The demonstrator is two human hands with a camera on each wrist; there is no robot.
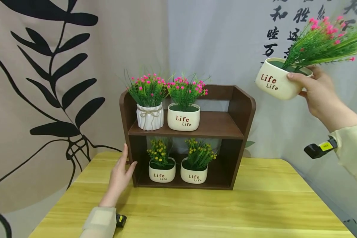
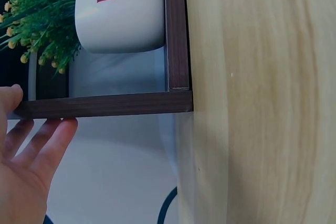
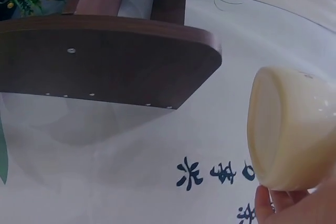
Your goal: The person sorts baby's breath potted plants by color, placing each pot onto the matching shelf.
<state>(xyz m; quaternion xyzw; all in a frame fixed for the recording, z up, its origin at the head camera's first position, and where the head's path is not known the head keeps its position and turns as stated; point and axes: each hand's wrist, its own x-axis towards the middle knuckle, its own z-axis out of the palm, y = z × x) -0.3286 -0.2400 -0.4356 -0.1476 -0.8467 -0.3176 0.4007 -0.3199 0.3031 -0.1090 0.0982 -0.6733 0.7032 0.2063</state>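
My right hand (image 1: pixel 324 96) grips a cream flowerpot (image 1: pixel 276 81) marked "Life" by its side, up at the right. The pot tilts, and its grassy plant with pink flowers (image 1: pixel 327 43) leans right. In the right wrist view the pot's base (image 3: pixel 266 129) shows. At the left, my left hand (image 1: pixel 119 178) holds the side panel of a dark brown two-tier shelf (image 1: pixel 221 124), its thumb and fingers on either side of the panel (image 2: pixel 105 104). A white pleated pot (image 1: pixel 150 120) and a cream "Life" pot (image 1: pixel 183 122), both pink-flowered, stand on the upper tier.
Two cream pots with yellow flowers, a left one (image 1: pixel 162 175) and a right one (image 1: pixel 194 175), stand on the lower tier. The shelf rests on a light wooden table (image 1: pixel 178 211). Behind hangs a curtain (image 1: pixel 214 39) with black leaf prints and writing.
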